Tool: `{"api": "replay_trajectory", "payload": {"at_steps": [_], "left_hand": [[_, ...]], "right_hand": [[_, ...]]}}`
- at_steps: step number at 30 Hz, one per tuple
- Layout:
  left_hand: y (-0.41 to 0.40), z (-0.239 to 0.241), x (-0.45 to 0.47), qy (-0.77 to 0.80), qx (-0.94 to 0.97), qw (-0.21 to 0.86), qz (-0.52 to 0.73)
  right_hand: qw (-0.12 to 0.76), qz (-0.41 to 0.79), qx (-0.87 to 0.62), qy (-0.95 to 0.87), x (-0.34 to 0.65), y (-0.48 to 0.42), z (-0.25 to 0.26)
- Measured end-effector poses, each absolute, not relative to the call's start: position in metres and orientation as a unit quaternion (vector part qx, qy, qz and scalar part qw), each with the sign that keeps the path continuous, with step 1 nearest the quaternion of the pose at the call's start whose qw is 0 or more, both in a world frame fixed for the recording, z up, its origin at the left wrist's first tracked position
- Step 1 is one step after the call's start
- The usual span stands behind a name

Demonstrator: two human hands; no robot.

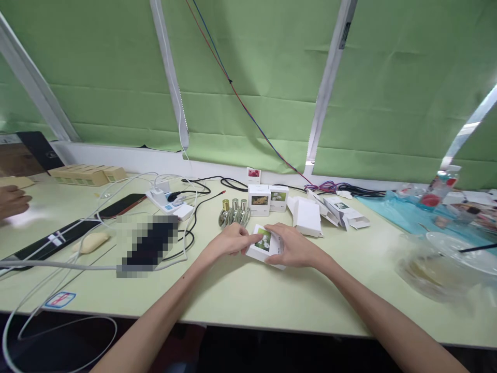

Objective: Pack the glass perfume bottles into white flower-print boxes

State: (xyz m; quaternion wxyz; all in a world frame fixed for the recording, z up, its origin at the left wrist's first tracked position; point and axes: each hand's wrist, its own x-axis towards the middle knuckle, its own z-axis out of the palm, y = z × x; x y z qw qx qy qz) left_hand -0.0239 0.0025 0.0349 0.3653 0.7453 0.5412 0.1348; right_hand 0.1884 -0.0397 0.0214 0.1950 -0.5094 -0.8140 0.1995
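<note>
A small white carton (257, 252) with a picture of white flowers lies tilted between my hands on the pale table. My left hand (235, 239) grips its left side, the thumb across the printed face. On the other side, my right hand (291, 246) holds the carton with thumb and fingers apart around its edge. Just behind stand several small glass bottles (234, 213) with gold and silver caps. Beside them are two upright white boxes, one with a yellow flower picture (259, 201) and one with white flowers (278, 198).
Unfolded white cartons (306, 215) lie right of the boxes. Further right are blue plastic sheeting (388, 210), a bottle (440, 186) and a lidded plastic bowl (430, 269). Cables, a power strip (165, 203) and a blurred-out dark device (149, 246) occupy the left. Another person's hand (13, 202) shows far left.
</note>
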Motion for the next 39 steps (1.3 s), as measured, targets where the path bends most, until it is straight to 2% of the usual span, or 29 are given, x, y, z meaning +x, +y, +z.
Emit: {"api": "replay_trajectory", "payload": {"at_steps": [6, 10, 16, 19, 24, 32, 39], "left_hand": [[0.0, 0.034, -0.018, 0.559, 0.745, 0.34, 0.132], [0.011, 0.016, -0.024, 0.544, 0.741, 0.324, 0.224], [0.014, 0.009, -0.028, 0.427, 0.682, 0.52, 0.287], [0.011, 0.014, -0.027, 0.403, 0.676, 0.558, 0.263], [0.006, 0.02, -0.027, 0.388, 0.699, 0.558, 0.222], [0.008, 0.009, -0.027, 0.449, 0.702, 0.524, 0.175], [0.004, 0.002, -0.019, 0.439, 0.736, 0.476, 0.198]], "right_hand": [[0.174, 0.193, -0.505, -0.823, 0.19, -0.042, 0.025], [0.157, 0.186, -0.514, -0.823, 0.193, -0.043, 0.024], [0.139, 0.18, -0.531, -0.816, 0.202, -0.042, 0.021], [0.138, 0.173, -0.523, -0.823, 0.204, -0.041, 0.018], [0.133, 0.164, -0.508, -0.835, 0.2, -0.045, 0.013], [0.102, 0.16, -0.516, -0.835, 0.196, -0.046, 0.007], [0.112, 0.176, -0.524, -0.826, 0.195, -0.046, 0.009]]}}
